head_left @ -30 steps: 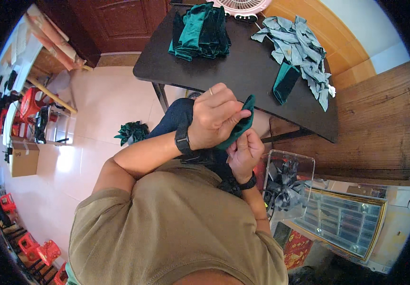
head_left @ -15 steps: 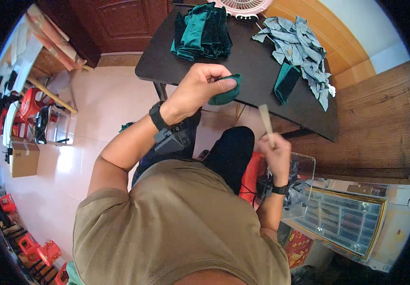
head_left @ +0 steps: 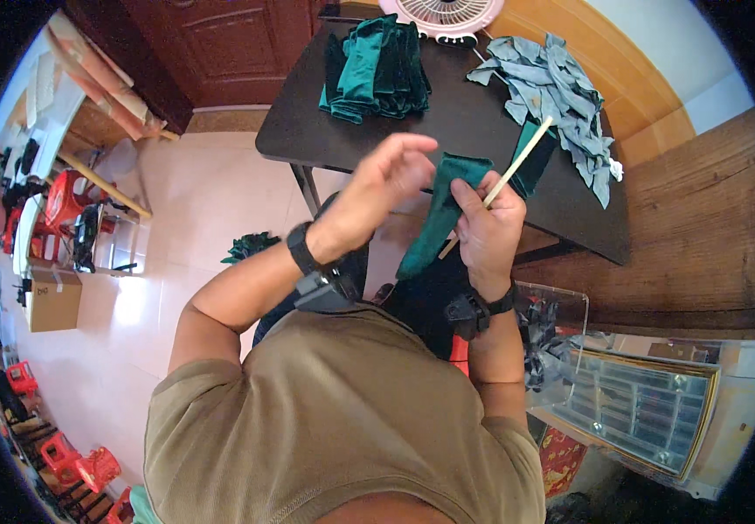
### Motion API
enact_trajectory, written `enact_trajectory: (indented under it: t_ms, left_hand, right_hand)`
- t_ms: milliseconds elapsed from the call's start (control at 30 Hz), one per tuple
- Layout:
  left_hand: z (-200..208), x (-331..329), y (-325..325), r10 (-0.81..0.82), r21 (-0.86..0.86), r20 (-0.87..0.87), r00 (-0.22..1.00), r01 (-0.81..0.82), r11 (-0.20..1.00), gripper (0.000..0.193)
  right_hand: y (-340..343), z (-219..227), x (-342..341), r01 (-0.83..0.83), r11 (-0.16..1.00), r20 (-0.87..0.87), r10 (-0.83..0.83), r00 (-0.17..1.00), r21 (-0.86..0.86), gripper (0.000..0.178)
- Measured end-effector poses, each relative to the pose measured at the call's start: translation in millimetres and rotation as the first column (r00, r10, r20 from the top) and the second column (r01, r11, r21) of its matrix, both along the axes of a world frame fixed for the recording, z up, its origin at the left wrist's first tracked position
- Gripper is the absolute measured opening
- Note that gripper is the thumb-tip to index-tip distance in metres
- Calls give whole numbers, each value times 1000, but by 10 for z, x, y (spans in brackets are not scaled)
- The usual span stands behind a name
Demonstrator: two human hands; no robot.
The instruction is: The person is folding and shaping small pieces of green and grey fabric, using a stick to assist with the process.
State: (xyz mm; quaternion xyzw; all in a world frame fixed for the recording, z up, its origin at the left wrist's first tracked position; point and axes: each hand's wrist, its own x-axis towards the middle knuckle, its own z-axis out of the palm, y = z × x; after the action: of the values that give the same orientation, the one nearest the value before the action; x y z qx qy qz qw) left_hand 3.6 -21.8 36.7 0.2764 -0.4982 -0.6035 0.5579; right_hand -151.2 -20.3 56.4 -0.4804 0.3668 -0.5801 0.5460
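My right hand point(head_left: 491, 227) grips the upper end of a dark green velvet piece point(head_left: 434, 218), long and narrow, which hangs down over my lap. The same hand also holds a thin pale wooden stick point(head_left: 530, 153), slanting up toward the table. Just left of the velvet, my left hand point(head_left: 364, 188) is in the air with fingers apart and nothing in it, slightly blurred. Behind my right hand, another green velvet piece point(head_left: 530, 175) lies on the table, partly hidden by the stick.
The dark table point(head_left: 299, 131) bears a stack of green velvet pieces point(head_left: 373, 74), a heap of grey fabric strips point(head_left: 557, 87) and a pink fan point(head_left: 443, 13). More green velvet point(head_left: 251, 247) shows beside my left forearm. A clear plastic bin point(head_left: 561, 349) stands at my right.
The velvet piece has passed from my left hand to my right, and now hangs lengthwise. My right hand has risen with the stick. My left hand has let go and opened.
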Motion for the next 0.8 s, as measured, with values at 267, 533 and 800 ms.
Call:
enact_trajectory:
  t_ms: [267,533,800]
  left_hand:
    - [100,-56,-64,-44,-15,267,963,49,999,9]
    - [557,555,-1313,229,-131,247,942,-202,971,16]
    - [172,631,-1733,660,-634,715,232,-182,751,50]
  right_hand:
    - [-273,-72,-246,242,970,33,-241,970,-30,6]
    - [-294,-359,-531,209,977,-36,-210,977,-34,11]
    - [-350,-345,-685,236,971,-164,-226,960,43,9]
